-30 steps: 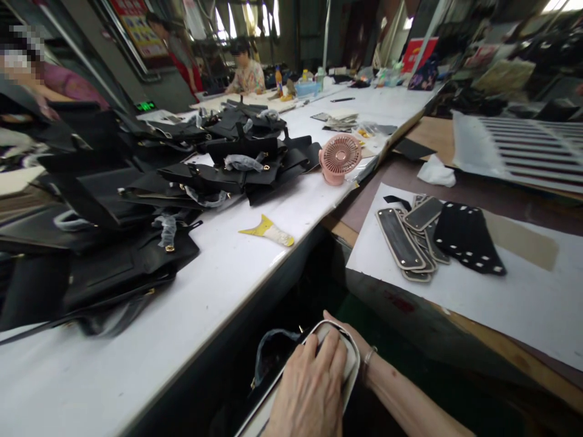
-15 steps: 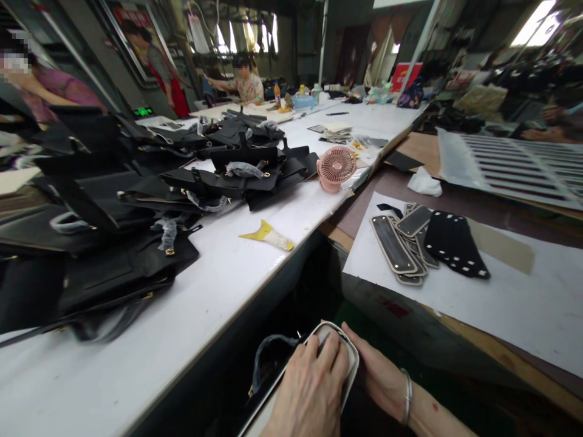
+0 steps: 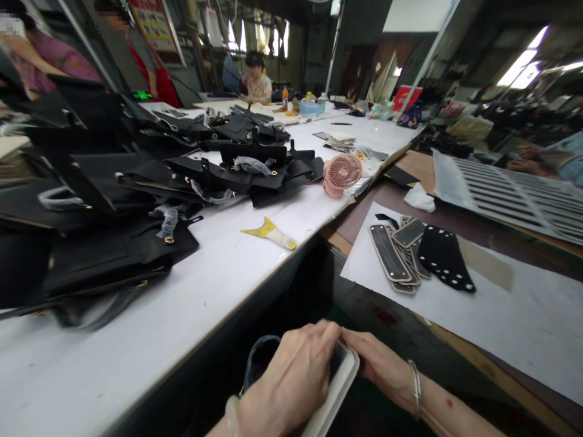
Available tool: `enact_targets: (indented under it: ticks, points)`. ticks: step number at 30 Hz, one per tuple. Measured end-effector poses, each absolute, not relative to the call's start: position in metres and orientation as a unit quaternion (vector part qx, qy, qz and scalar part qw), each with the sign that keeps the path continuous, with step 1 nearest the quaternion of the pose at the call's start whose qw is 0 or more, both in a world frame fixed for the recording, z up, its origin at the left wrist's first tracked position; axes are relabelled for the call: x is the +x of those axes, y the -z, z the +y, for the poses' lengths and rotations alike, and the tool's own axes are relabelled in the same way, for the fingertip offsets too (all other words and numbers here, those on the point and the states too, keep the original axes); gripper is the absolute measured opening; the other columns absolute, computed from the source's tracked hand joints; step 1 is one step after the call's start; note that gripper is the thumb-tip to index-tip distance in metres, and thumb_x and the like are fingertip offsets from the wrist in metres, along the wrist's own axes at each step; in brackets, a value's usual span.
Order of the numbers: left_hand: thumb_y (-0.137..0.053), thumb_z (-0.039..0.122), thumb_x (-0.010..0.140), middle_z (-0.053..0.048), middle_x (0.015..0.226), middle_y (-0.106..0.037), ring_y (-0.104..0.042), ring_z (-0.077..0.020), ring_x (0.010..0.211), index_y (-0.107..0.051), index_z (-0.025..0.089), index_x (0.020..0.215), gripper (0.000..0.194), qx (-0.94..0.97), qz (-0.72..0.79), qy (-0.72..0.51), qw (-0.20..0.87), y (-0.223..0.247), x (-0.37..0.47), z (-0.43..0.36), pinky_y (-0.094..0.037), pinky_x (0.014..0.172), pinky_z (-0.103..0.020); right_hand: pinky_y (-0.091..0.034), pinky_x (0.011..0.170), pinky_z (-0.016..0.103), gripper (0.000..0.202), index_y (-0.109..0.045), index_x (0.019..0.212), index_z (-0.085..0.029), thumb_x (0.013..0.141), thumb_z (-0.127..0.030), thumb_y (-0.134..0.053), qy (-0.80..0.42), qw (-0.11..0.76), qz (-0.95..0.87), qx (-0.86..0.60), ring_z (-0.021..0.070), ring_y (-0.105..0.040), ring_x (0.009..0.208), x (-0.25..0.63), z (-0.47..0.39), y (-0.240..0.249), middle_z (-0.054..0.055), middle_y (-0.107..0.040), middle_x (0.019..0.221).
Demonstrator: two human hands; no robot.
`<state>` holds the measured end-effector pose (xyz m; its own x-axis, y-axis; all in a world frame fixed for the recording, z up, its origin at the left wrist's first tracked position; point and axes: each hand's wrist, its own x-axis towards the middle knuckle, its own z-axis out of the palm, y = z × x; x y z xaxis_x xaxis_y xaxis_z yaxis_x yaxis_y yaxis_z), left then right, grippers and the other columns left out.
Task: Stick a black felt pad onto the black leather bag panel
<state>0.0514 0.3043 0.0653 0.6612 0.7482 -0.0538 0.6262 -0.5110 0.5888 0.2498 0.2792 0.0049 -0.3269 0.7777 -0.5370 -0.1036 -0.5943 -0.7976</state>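
In the lower middle of the head view is a black bag with a pale, rounded-edged end piece [image 3: 337, 388]. My left hand [image 3: 296, 367] is closed over its upper edge, fingers curled and the back of the hand towards me. My right hand [image 3: 382, 367] grips the far right corner, with its fingertips meeting those of the left. What lies under the fingertips is hidden. Beside my left wrist shows the bag's handle [image 3: 255, 358], wrapped in clear plastic. Much of the bag's body is lost in shadow or behind my hands.
Several black bags [image 3: 113, 255] lie piled on the white table [image 3: 218, 291]. Near them are a yellow-and-white pointed piece [image 3: 269, 233] and a pink fan [image 3: 342, 173]. Dark pale-edged strips [image 3: 389, 252] and a black perforated piece [image 3: 444, 258] lie on the right table. Other people are in the background.
My left hand has moved from the inside of the pale end piece up to its far edge, its fingers now beside the right hand's. The bag has turned slightly. The view has shifted a little.
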Motion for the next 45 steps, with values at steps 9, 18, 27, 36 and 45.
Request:
enact_targets:
  ticks: [9, 18, 27, 36, 45]
  points:
    - [-0.049, 0.012, 0.078, -0.005, 0.094, -0.071, -0.070, -0.0244, 0.083, -0.076, 0.020, 0.087, 0.030, 0.860, 0.359, -0.103, 0.346, -0.051, 0.055, 0.354, -0.055, 0.077, -0.035, -0.032, 0.063, 0.025, 0.051, -0.062, 0.088, -0.016, 0.089, -0.067, -0.055, -0.718, 0.221, -0.407, -0.520, 0.0120, -0.036, 0.068, 0.255, 0.286, -0.007, -0.002, -0.045, 0.073]
    - [-0.051, 0.015, 0.073, -0.005, 0.095, -0.076, -0.070, -0.0205, 0.086, -0.079, 0.020, 0.092, 0.035, 0.835, 0.355, -0.124, 0.401, -0.033, 0.055, 0.363, -0.053, 0.082, -0.029, -0.027, 0.061, 0.025, 0.058, -0.053, 0.084, -0.016, 0.086, -0.074, -0.051, -0.709, 0.122, -0.468, -0.513, 0.0124, -0.030, 0.069, 0.259, 0.305, -0.017, -0.002, -0.037, 0.074]
    - [-0.051, 0.018, 0.071, -0.003, 0.093, -0.075, -0.069, -0.0222, 0.083, -0.079, 0.023, 0.089, 0.033, 0.822, 0.368, -0.135, 0.412, -0.032, 0.056, 0.360, -0.053, 0.076, -0.032, -0.035, 0.070, 0.027, 0.053, -0.056, 0.086, -0.017, 0.093, -0.068, -0.044, -0.655, 0.014, -0.590, -0.473, 0.0151, -0.038, 0.077, 0.265, 0.326, -0.031, 0.000, -0.045, 0.081]
    - [-0.049, 0.016, 0.074, -0.005, 0.088, -0.072, -0.068, -0.0236, 0.076, -0.078, 0.020, 0.084, 0.031, 0.832, 0.340, -0.162, 0.407, -0.028, 0.053, 0.353, -0.052, 0.068, -0.034, -0.031, 0.059, 0.026, 0.060, -0.050, 0.072, -0.017, 0.083, -0.075, -0.050, -0.618, -0.146, -0.625, -0.455, 0.0131, -0.035, 0.067, 0.264, 0.357, -0.042, -0.002, -0.040, 0.069]
    - [-0.052, 0.017, 0.071, -0.008, 0.089, -0.072, -0.067, -0.0262, 0.081, -0.079, 0.021, 0.087, 0.031, 0.809, 0.374, -0.142, 0.430, -0.031, 0.057, 0.357, -0.053, 0.075, -0.038, -0.038, 0.064, 0.028, 0.055, -0.061, 0.079, -0.018, 0.082, -0.073, -0.052, -0.590, -0.081, -0.616, -0.516, 0.0174, -0.043, 0.073, 0.260, 0.340, -0.033, 0.000, -0.048, 0.074]
